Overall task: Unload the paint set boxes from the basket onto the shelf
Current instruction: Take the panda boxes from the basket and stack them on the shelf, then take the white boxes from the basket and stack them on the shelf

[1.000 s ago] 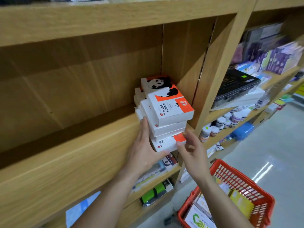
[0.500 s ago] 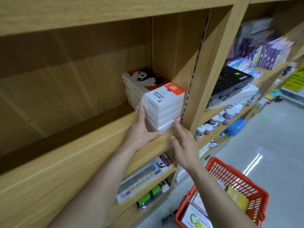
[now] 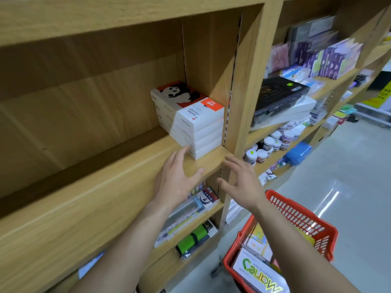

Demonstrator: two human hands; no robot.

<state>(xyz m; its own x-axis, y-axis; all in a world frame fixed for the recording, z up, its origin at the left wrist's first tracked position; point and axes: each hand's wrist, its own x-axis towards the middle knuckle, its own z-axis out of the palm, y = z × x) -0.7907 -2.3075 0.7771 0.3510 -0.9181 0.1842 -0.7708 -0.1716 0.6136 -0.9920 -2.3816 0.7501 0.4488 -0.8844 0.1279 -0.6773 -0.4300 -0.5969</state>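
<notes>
A stack of several white and orange paint set boxes, the top one bearing a panda picture, stands on the wooden shelf against its right partition. My left hand hovers open just in front of the stack's lower left corner, fingertips close to it. My right hand is open too, in front of the shelf edge below the stack, touching nothing. The red basket sits on the floor at lower right with more packs inside.
The upright wooden partition borders the stack on the right. Beyond it are shelves with a black case, small jars and purple packs. A lower shelf holds stationery packs. Glossy floor lies at right.
The stack went from held at the shelf's front edge to resting deep against the partition. Both hands let go and drew back from it.
</notes>
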